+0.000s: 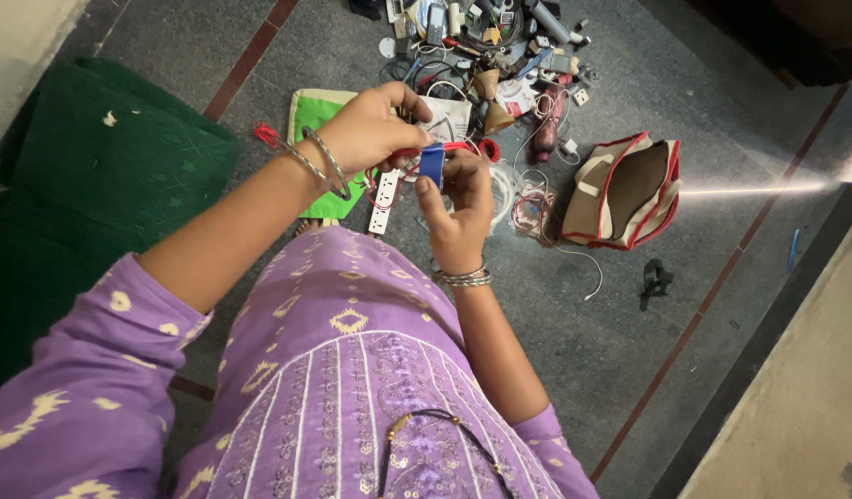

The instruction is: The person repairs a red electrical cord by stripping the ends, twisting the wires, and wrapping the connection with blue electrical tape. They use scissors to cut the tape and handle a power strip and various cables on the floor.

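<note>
Both my hands meet in front of me above the floor. My right hand [458, 212] holds a small blue block-shaped part [432, 164] between thumb and fingers. My left hand [371, 129] is closed over the top of the same part, pinching something red beside it. A red wire [463, 148] loops out from between the hands. Silver bangles sit on both wrists. What lies under my left fingers is hidden.
A white power strip [383, 205] and a green cloth bag [317, 115] lie on the grey stone floor below my hands. A pile of cables and small electrical parts [500, 55] spreads beyond. An open beige and red pouch [625, 189] lies right. A dark green mat [103, 176] is at left.
</note>
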